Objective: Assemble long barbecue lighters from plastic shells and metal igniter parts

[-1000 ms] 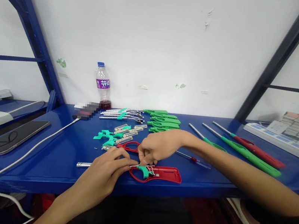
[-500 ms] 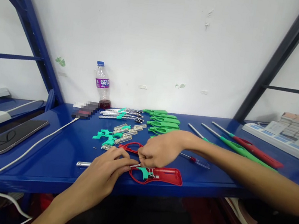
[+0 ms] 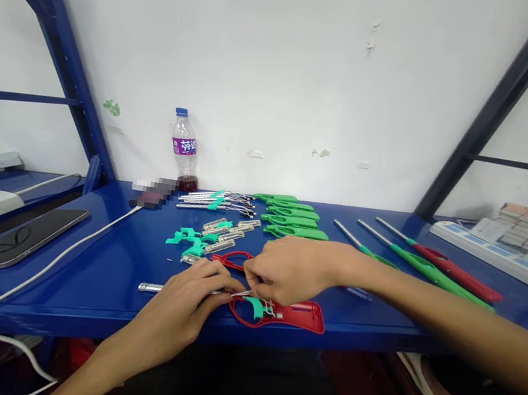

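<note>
A red half casing of a long-nosed lighter lies open near the table's front edge, with a teal trigger and thin white wires inside. My left hand is closed at the casing's front end, pinching the metal lighter tube, which sticks out to its left. Over the casing, my right hand is closed in a pinch on a thin white wire beside the left fingertips. Behind both hands lies another red casing half, partly covered by the right hand.
Behind are clear fuel tanks with teal parts, metal tubes with wires and green casings. Lighters lie right, a phone and white cable left. A bottle stands by the wall.
My right hand and forearm have dropped slightly, covering more of the red casing and most of the screwdriver. The left hand keeps its hold. The whole view has shifted a little.
</note>
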### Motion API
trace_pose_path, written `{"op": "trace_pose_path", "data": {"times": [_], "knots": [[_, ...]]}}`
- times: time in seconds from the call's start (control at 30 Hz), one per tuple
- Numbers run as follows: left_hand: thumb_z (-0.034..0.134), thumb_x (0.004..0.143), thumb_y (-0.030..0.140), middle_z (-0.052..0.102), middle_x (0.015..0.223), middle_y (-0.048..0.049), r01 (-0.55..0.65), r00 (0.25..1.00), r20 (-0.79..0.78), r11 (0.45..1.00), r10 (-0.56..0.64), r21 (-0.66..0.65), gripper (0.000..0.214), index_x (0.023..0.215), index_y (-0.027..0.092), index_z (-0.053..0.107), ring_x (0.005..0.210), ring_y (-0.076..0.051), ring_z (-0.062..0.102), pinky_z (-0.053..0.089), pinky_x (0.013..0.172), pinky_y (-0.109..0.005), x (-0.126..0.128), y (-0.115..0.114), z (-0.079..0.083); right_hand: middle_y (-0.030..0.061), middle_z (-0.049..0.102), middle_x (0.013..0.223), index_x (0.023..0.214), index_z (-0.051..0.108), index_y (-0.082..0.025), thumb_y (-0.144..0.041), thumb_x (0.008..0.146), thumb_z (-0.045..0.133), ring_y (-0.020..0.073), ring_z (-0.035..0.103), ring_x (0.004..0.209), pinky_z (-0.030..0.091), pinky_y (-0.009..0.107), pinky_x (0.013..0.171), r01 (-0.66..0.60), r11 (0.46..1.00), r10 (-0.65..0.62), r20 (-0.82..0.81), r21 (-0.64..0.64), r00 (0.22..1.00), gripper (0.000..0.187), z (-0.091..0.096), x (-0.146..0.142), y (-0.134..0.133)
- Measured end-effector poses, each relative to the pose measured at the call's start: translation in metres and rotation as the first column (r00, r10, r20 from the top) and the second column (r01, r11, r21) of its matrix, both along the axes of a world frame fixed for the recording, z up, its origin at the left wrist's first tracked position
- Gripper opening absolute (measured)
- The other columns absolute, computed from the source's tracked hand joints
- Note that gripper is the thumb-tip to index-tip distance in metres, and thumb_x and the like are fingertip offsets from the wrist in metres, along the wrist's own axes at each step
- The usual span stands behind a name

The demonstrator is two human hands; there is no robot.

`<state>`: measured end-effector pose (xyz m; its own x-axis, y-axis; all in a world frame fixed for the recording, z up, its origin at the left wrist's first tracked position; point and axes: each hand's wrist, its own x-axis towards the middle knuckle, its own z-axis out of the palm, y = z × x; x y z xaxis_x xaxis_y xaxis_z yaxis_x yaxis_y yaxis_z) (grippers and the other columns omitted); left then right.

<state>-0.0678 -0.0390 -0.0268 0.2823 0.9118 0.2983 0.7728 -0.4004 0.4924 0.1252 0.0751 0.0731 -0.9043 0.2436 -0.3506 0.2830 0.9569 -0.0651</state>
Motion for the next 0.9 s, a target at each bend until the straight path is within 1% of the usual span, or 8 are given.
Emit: {"op": "trace_pose_path", "data": {"times": [0.1, 0.27, 0.37, 0.47, 0.53, 0.63, 0.77, 0.9], "knots": [[0.045, 0.110, 0.027, 0.069, 0.117, 0.0014, -0.003, 1.000, 0.016, 1.000, 0.003, -0.019, 0.024, 0.115, 0.033, 0.069, 0.110, -0.021, 0.059, 0.044, 0.094, -0.034, 0.001, 0.000, 0.002, 0.0026, 0.071, 0.076, 0.097, 0.074, -0.019, -0.025, 0.092, 0.055, 0.0163, 0.051, 0.060, 0.032, 0.030, 0.057, 0.024, 1.000, -0.024, -0.007, 0.001, 1.000, 0.021, 0.002, -0.001, -0.002], [0.044, 0.111, 0.029, 0.069, 0.114, 0.0023, -0.019, 1.000, 0.013, 1.000, 0.019, -0.024, 0.023, 0.110, 0.032, 0.067, 0.108, -0.021, 0.059, 0.044, 0.093, -0.034, 0.002, 0.001, 0.003, 0.0019, 0.074, 0.082, 0.098, 0.077, -0.020, -0.019, 0.093, 0.055, 0.0150, 0.056, 0.066, 0.035, 0.030, 0.061, 0.050, 0.995, -0.055, -0.058, -0.084, 0.997, 0.023, 0.007, -0.001, 0.004], [0.045, 0.110, 0.029, 0.070, 0.114, 0.0020, -0.027, 1.000, 0.011, 0.999, 0.027, -0.018, 0.022, 0.110, 0.032, 0.066, 0.108, -0.021, 0.059, 0.043, 0.093, -0.034, 0.002, 0.001, 0.003, 0.0012, 0.074, 0.077, 0.101, 0.078, -0.020, -0.026, 0.094, 0.058, 0.0144, 0.057, 0.063, 0.035, 0.030, 0.060, 0.066, 0.991, -0.077, -0.100, -0.114, 0.992, 0.022, 0.005, 0.000, 0.008], [0.045, 0.110, 0.029, 0.069, 0.115, 0.0012, -0.023, 1.000, 0.013, 1.000, 0.023, -0.012, 0.021, 0.111, 0.031, 0.066, 0.108, -0.022, 0.059, 0.044, 0.093, -0.035, 0.001, 0.002, 0.002, 0.0001, 0.074, 0.077, 0.096, 0.077, -0.020, -0.029, 0.093, 0.062, 0.0137, 0.060, 0.065, 0.036, 0.028, 0.060, 0.037, 0.982, -0.056, -0.096, -0.188, 0.994, 0.018, 0.000, -0.001, 0.011], [0.045, 0.110, 0.028, 0.069, 0.115, 0.0006, -0.024, 1.000, 0.016, 1.000, 0.025, -0.013, 0.021, 0.111, 0.031, 0.067, 0.108, -0.022, 0.060, 0.044, 0.093, -0.035, 0.001, 0.002, 0.001, -0.0004, 0.073, 0.074, 0.092, 0.076, -0.020, -0.027, 0.091, 0.063, 0.0132, 0.059, 0.064, 0.035, 0.028, 0.059, 0.016, 0.983, -0.038, -0.116, -0.183, 0.993, 0.015, -0.003, -0.002, 0.011], [0.047, 0.109, 0.029, 0.070, 0.116, -0.0002, -0.041, 0.999, 0.029, 0.999, 0.042, -0.020, 0.020, 0.112, 0.031, 0.067, 0.109, -0.023, 0.060, 0.045, 0.094, -0.036, 0.002, 0.002, 0.000, -0.0018, 0.070, 0.069, 0.086, 0.072, -0.018, -0.018, 0.087, 0.061, 0.0118, 0.053, 0.059, 0.029, 0.029, 0.056, -0.030, 0.992, 0.010, -0.169, -0.121, 0.986, 0.012, -0.005, -0.004, 0.008], [0.048, 0.109, 0.030, 0.070, 0.117, -0.0002, -0.050, 0.998, 0.044, 0.999, 0.050, -0.017, 0.020, 0.114, 0.031, 0.067, 0.110, -0.023, 0.061, 0.046, 0.096, -0.037, 0.001, 0.001, 0.000, -0.0017, 0.067, 0.065, 0.084, 0.071, -0.017, -0.012, 0.084, 0.057, 0.0117, 0.048, 0.055, 0.025, 0.031, 0.055, -0.052, 0.997, 0.042, -0.192, -0.050, 0.981, 0.015, -0.004, -0.004, 0.004], [0.049, 0.108, 0.028, 0.070, 0.117, 0.0002, -0.051, 0.998, 0.034, 0.999, 0.052, -0.018, 0.021, 0.115, 0.032, 0.068, 0.110, -0.022, 0.062, 0.046, 0.097, -0.036, 0.001, 0.002, -0.001, 0.0003, 0.069, 0.069, 0.089, 0.072, -0.016, -0.016, 0.088, 0.055, 0.0131, 0.052, 0.059, 0.029, 0.030, 0.057, -0.011, 0.996, -0.001, -0.135, -0.091, 0.991, 0.017, -0.004, -0.004, 0.004]]}}
